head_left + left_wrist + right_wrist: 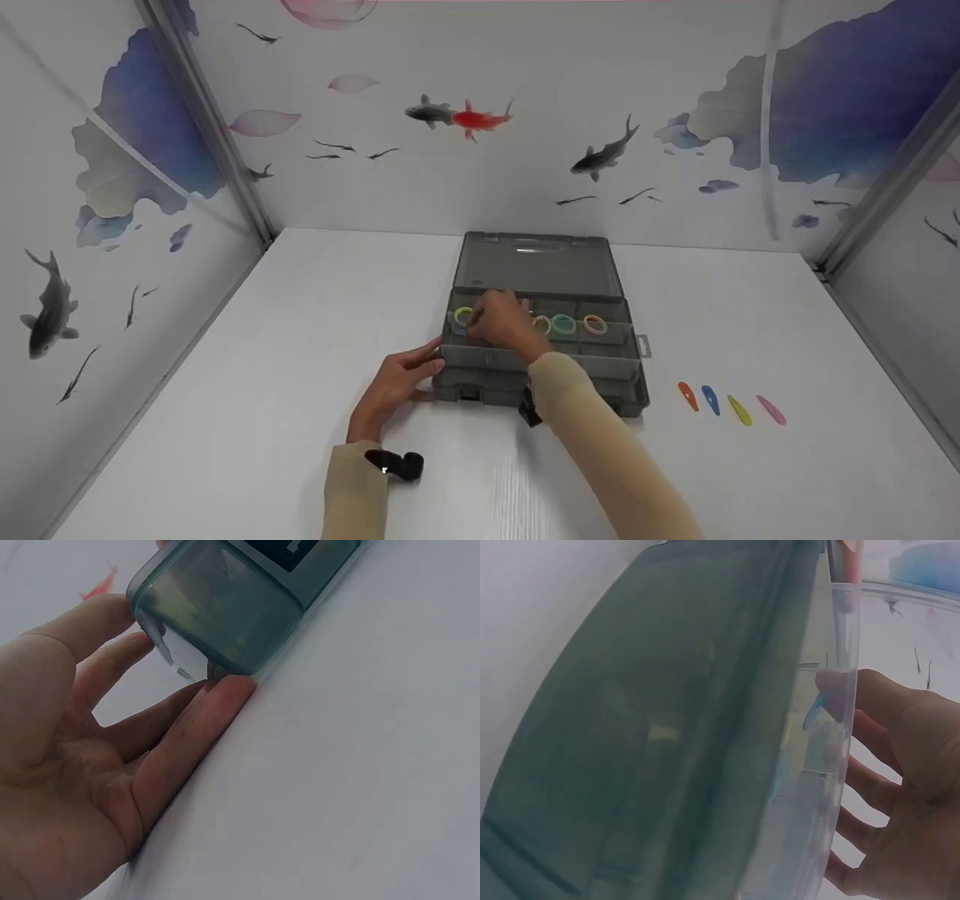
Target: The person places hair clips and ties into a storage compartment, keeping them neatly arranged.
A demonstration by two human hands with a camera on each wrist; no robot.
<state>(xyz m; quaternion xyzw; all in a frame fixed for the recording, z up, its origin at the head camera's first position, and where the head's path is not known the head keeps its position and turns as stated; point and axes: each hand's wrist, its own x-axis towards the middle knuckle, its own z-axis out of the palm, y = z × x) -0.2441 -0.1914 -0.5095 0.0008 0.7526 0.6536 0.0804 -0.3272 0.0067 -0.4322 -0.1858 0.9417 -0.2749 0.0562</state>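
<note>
A grey see-through compartment box [540, 386] stands on the table with its lid [536, 266] tipped back. My right hand [501, 319] reaches into its left back compartment. In the right wrist view, the thumb and fingers pinch a light blue hair clip [814, 711], its tapered end sticking out. Beside this hand lies a yellow hair tie [463, 316]. Green [563, 324] and orange [595, 324] hair ties sit in compartments to the right. At the box's left end, my left hand [394, 386] rests its extended fingertips on the corner and side wall.
Right of the box, orange [688, 396], blue [710, 400], yellow [739, 410] and pink [771, 409] hair clips lie in a row on the white table [337, 300]. A hanging tab [643, 346] juts from the box's right side. Printed wall panels [510, 187] enclose the table.
</note>
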